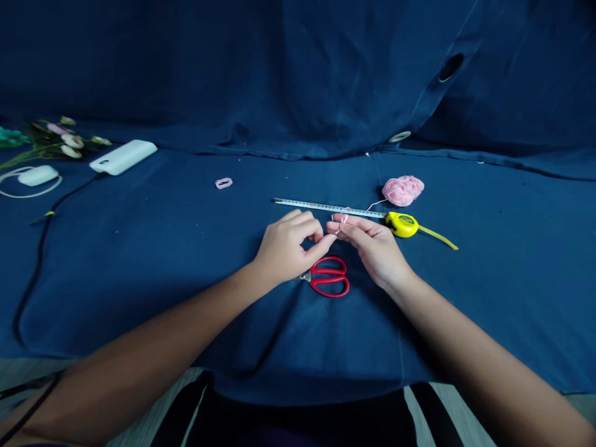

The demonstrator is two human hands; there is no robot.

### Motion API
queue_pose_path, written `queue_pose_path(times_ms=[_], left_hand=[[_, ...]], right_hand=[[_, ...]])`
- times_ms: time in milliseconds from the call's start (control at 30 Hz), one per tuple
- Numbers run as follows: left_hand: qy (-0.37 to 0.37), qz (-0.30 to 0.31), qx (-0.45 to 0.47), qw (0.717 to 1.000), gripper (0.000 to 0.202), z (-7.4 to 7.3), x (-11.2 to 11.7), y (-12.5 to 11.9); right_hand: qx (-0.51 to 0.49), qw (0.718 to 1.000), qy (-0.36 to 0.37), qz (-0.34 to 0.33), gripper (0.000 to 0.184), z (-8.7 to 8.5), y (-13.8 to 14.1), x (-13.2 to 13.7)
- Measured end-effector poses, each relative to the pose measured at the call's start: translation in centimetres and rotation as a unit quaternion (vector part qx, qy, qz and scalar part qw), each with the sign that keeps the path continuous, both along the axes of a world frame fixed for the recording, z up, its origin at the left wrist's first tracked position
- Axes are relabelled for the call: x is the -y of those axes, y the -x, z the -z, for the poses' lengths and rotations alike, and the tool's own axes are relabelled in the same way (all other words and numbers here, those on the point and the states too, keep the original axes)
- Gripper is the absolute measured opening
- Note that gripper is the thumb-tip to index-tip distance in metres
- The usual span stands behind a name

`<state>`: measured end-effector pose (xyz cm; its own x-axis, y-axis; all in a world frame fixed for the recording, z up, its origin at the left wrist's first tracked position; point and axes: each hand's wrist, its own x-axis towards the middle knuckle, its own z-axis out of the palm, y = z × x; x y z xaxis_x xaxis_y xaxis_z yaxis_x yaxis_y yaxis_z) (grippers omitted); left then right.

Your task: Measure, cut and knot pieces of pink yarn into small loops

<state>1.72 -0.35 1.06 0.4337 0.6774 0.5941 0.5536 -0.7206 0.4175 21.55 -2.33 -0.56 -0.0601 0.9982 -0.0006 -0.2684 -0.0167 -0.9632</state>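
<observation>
the right hand (370,248) is clenched in a pinch, thumb against fingertips, grasping a small knotted bit of pink yarn (343,221) that stands just above the fingers. a thin pale strand (376,205) seems to run from there to a loose ball of pink yarn (403,190), which lies beyond the hands, and no cut shows along it. the left hand (286,246) sits just beside the right with its fingers (313,231) curled towards it; nothing shows in its grip, and i cannot tell whether it is holding the yarn.

as far as the work shows, one small pink loop (224,183) lies well apart on the dark blue cloth (139,298), while most of the yarn remains in the ball. the yellow tape measure case (401,224) has its steel blade (326,208) drawn out, running behind the hands. red-handled scissors (328,277) lie closed just below them. further left are artificial flowers (60,139), a white power bank (123,156), a small white oblong object (38,176) with a pale cord, and a black cable (41,248).
</observation>
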Motion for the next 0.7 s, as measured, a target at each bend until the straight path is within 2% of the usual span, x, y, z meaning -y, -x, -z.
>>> queue_pose_path(times_ms=[67,167,367,500,700], left_hand=[[0.05,0.01,0.006,0.999,0.028,0.4,0.2,-0.3],[0.145,0.017,0.066,0.987,0.02,1.0,0.5,-0.9],[0.286,0.045,0.192,0.938,0.023,1.2,0.7,-1.3],[0.315,0.062,0.211,0.923,0.027,1.0,0.6,-1.2],[0.31,0.064,0.199,0.928,0.029,1.1,0.6,-1.2]], right_hand=[[-0.013,1.0,-0.009,0.004,0.026,0.1,0.1,0.0],[-0.025,1.0,-0.016,-0.002,0.027,0.2,0.5,0.3],[-0.013,0.999,-0.033,0.001,0.029,0.3,0.9,0.7],[-0.046,0.999,-0.019,-0.01,0.028,0.0,0.9,0.7],[-0.113,0.993,0.025,-0.04,0.027,-0.2,1.2,0.8]])
